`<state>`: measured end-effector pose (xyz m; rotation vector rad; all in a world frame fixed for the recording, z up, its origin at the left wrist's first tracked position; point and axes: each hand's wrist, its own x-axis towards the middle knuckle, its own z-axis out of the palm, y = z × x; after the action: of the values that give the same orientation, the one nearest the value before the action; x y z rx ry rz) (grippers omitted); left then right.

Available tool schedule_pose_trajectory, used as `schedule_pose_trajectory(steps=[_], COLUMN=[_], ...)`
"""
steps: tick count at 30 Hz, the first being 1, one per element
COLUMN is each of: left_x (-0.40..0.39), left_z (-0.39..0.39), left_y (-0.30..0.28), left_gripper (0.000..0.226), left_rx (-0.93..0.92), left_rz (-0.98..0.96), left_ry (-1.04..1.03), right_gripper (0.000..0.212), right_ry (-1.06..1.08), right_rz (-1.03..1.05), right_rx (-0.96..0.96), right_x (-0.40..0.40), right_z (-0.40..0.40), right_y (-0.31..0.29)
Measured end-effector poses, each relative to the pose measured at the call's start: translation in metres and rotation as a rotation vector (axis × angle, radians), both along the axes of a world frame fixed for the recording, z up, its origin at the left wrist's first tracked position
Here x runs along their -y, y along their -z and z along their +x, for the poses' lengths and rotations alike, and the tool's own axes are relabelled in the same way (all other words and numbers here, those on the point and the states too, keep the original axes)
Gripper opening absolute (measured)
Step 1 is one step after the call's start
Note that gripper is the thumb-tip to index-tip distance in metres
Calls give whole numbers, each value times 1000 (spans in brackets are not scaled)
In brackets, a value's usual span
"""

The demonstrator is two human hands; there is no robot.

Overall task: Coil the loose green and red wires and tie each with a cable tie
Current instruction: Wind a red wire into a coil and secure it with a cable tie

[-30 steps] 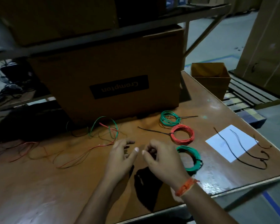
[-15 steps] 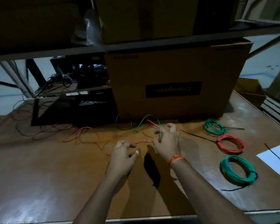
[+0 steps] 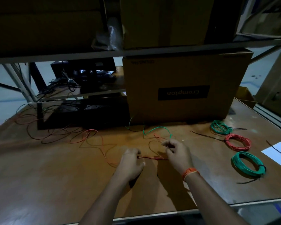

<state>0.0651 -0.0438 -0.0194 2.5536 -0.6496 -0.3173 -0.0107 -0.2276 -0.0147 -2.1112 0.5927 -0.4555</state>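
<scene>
A loose red wire (image 3: 150,158) is pinched taut between the left hand (image 3: 132,161) and right hand (image 3: 177,154), fingers closed on it, in front of the cardboard box (image 3: 185,88). Three coils, two green (image 3: 220,126) (image 3: 247,164) and one red (image 3: 238,142), lie tied to the box's right. Loose green wire (image 3: 159,128) and further red strands (image 3: 89,135) before the box are judged still to be coiled.

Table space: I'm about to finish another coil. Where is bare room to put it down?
Bare table lies left of the left hand, and between the right hand and the near green coil. Loose wires crowd the area toward the box.
</scene>
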Motion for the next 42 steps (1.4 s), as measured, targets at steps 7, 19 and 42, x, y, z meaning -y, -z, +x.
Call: schedule_pose_trajectory(steps=[7,19,42], left_x=[-11,-13,33], left_z=[-16,-50,-238], left_y=[4,-8,-16], left_gripper=[19,15,18], left_rx=[132,206,-19], left_rz=[126,57,-82], left_ry=[43,-56,-317], right_gripper=[27,44,28], right_ry=[153,92,-264], right_rz=[-64,-71,1051], right_rx=[78,72,109], right_x=[-17,16,30], right_z=[-10,-13,-146], right_y=[-5,-37,-31])
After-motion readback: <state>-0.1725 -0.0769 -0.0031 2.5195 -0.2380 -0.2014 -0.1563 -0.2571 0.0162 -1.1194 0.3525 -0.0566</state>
